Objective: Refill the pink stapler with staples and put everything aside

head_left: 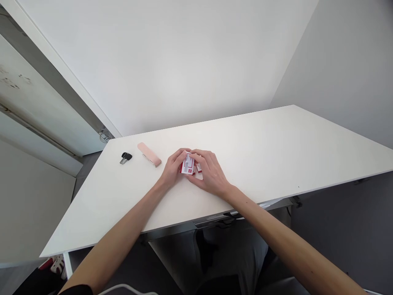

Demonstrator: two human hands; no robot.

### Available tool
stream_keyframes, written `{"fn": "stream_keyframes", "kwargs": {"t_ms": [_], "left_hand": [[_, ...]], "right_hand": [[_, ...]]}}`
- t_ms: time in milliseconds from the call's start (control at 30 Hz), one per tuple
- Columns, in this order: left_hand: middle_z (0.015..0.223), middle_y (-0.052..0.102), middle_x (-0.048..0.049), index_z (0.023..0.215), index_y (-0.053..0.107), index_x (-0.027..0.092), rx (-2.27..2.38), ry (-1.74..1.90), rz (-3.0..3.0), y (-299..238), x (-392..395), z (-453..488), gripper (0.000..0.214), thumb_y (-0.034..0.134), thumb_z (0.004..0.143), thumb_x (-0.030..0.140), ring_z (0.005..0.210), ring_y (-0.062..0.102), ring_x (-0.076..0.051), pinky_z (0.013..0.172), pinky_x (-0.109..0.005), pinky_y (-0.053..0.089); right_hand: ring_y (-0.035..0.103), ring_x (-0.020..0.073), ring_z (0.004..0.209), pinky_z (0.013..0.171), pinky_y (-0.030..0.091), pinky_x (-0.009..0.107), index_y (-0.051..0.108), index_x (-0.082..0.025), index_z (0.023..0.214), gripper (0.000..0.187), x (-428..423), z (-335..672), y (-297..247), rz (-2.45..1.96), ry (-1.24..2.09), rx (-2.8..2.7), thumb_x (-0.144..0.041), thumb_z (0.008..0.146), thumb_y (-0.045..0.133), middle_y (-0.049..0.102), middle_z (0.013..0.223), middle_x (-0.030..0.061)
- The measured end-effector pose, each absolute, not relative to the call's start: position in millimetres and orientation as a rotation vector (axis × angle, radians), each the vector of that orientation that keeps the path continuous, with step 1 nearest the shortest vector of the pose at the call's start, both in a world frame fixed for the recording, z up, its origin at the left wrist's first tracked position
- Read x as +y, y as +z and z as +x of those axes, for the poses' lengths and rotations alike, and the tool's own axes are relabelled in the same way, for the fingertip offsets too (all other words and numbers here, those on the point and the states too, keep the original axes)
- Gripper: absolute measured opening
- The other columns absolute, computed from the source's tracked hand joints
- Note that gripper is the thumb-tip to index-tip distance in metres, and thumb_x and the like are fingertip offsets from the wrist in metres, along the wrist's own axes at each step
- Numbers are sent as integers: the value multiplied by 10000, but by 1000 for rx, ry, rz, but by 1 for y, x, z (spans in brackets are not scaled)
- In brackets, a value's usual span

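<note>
Both of my hands meet near the middle of a white table point(276, 147). Between them is a small stack of red, white and grey cards point(187, 164). My left hand point(173, 167) curls its fingers round the left side of the stack. From the right, my right hand point(210, 172) closes on the stack, fingers over its top edge. A second card or two point(199, 168) shows under my right fingers.
A pink flat case point(149, 154) lies on the table left of my hands. Further left is a black-headed key point(125, 157). White walls stand behind the table, and a window frame point(61, 82) runs along the left. The table's front edge is close to my body.
</note>
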State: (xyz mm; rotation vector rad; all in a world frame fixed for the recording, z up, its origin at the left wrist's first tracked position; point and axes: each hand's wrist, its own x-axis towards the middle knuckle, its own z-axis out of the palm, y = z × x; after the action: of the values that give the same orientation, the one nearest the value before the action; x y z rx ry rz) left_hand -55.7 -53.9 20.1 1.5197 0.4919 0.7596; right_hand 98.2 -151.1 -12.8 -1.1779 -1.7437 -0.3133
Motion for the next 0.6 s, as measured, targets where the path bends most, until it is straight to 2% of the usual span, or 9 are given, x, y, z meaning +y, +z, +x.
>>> {"fn": "stream_keyframes", "kwargs": {"t_ms": [100, 200, 400, 600], "left_hand": [[927, 727, -46, 1130, 689, 202, 492, 744, 1418, 19, -50, -57, 446, 763, 920, 588, 777, 706, -197, 709, -320, 579], [920, 702, -31, 1162, 683, 219, 518, 789, 1381, 17, -49, -57, 434, 764, 932, 578, 774, 681, -172, 681, -291, 567], [914, 678, -8, 1236, 652, 252, 591, 830, 1376, 17, -51, -55, 501, 764, 922, 627, 773, 663, -154, 688, -277, 570], [925, 662, -6, 1280, 633, 258, 640, 827, 1426, 21, -54, -54, 584, 790, 884, 656, 739, 642, -139, 676, -273, 570]], "right_hand": [[616, 331, 1325, 1075, 537, 538, 393, -244, 1557, 589, -151, 97, -11, -1164, -317, -1736, -342, 1034, 646, 609, 1471, 189], [611, 323, 1343, 1078, 548, 528, 385, -231, 1553, 561, -151, 97, -10, -1158, -347, -1730, -288, 1047, 620, 611, 1477, 193], [656, 308, 1289, 1028, 589, 496, 407, -217, 1536, 477, -149, 97, -14, -1213, -426, -1734, -208, 1076, 537, 643, 1431, 193], [687, 280, 1238, 987, 590, 459, 413, -225, 1525, 493, -145, 96, -17, -1247, -567, -1708, -103, 1055, 497, 688, 1369, 172]]}}
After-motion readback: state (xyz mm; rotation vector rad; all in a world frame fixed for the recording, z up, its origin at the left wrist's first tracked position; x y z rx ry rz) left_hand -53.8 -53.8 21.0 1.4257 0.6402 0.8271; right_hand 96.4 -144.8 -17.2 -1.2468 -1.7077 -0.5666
